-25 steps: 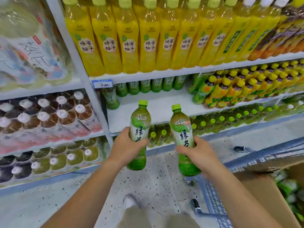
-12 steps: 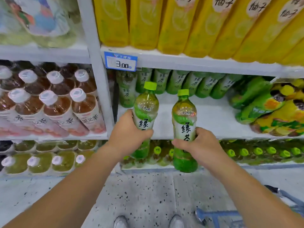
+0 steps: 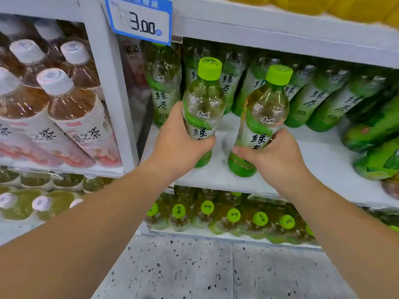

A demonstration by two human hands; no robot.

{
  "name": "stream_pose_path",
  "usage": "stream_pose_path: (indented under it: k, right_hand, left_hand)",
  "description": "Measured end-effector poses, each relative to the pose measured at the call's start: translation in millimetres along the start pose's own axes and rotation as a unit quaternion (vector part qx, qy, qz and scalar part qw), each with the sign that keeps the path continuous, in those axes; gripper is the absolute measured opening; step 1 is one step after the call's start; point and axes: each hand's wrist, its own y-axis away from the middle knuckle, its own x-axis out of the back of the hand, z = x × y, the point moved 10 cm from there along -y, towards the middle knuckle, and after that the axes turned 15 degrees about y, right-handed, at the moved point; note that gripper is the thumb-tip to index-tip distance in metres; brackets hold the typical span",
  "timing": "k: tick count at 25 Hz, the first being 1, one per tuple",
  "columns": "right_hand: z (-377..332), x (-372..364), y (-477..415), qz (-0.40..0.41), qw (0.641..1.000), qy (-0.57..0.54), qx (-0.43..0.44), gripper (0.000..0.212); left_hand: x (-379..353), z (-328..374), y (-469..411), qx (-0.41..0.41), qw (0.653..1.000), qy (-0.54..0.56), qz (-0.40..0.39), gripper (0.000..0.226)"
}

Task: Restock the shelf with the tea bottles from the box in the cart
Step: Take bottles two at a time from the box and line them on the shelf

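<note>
Over the shelf (image 3: 313, 160), both hands squeeze one green tea bottle each; set down crooked, either could knock over the far row (image 3: 313, 100).

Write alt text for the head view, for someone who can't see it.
Each hand, left hand and right hand, holds an upright green tea bottle, left bottle and right bottle, at the white shelf, in front of a back row of matching bottles. A 3.00 price tag hangs above.
</note>
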Motion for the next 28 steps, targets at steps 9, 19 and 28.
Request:
stream_pose_path:
  k: [9,19,28]
  right_hand:
    - [21,-18,-4,-0.046,0.997,-0.025,0.053,0.061]
    - [20,-36,-24,0.013,0.996,-0.004,0.086,0.054]
    - [7,-55,-65,0.037,0.987,-0.113,0.109,0.056]
  left_hand:
    - [2,-40,15,0.001,0.999,-0.047,-0.014,0.073]
    - [16,-66,-4,0.01,0.988,-0.107,0.112,0.06]
    - [25,-71,-21,0.055,0.973,-0.111,0.194,0.058]
